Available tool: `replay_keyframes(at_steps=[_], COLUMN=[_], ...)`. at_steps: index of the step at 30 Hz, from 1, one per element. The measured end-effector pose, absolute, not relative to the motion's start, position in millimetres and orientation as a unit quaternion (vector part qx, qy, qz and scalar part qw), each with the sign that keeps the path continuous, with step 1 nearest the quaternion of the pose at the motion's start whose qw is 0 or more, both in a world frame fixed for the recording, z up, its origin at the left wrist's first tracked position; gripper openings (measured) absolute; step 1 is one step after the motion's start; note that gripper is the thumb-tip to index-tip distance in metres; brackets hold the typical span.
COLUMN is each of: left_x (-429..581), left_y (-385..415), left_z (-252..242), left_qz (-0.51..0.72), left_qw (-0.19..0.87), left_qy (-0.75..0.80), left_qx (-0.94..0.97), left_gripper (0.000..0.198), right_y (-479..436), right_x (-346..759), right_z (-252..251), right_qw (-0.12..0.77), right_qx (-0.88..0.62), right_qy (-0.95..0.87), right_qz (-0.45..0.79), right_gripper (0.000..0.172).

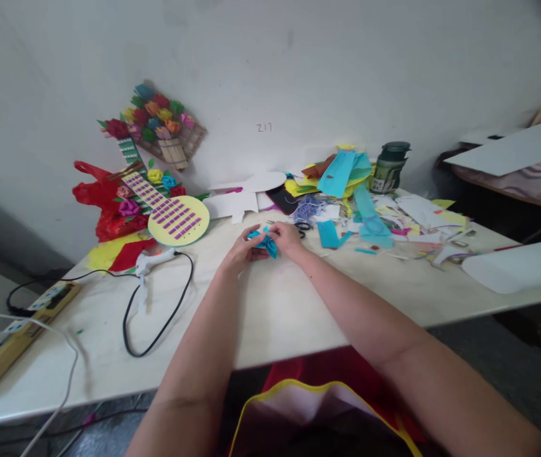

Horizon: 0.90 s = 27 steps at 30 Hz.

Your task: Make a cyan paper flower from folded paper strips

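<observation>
Paper piece (pixel 268 244), blue and gathered, sits between my hands over the middle of the worktop (pixel 274 317). I have the left hand (pixel 241 251) curled about it, fingers holding its lower side, while the fingers of the right hand (pixel 284 238) pinch narrowly at its upper edge. To work it well, I would keep the left grip light but steady, and shape with small fingertip moves so it neither tears nor flattens. Black scissors (pixel 302 226) lie just beside the right hand.
</observation>
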<state>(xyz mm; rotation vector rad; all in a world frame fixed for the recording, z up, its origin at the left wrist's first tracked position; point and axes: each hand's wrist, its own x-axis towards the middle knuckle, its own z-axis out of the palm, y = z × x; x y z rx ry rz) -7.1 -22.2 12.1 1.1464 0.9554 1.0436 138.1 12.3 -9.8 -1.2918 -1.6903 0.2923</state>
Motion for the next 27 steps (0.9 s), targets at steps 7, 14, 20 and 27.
replay_keyframes(at_steps=[7,14,20,27], left_x=[0,-1,-2,-3], left_y=[-18,-16,-13,-12], left_z=[3,2,-1,0], left_qz=[0.507,0.508,0.516,0.509], left_qw=[0.586,0.588,0.515,0.451], left_qy=[0.418,0.420,0.453,0.459], left_qx=[0.474,0.469,0.513,0.571], left_gripper=[0.065,0.038,0.036,0.034], right_y=[17,23,18,10], right_x=[134,135,135,140], right_z=[-12,-15,-11,-4], right_qw=[0.503,0.554,0.508,0.441], right_qx=[-0.532,-0.471,-0.507,-0.531], right_qy=[-0.659,-0.618,-0.613,-0.649], right_qz=[0.171,0.297,0.331,0.321], right_gripper=[0.002,0.013,0.027,0.023])
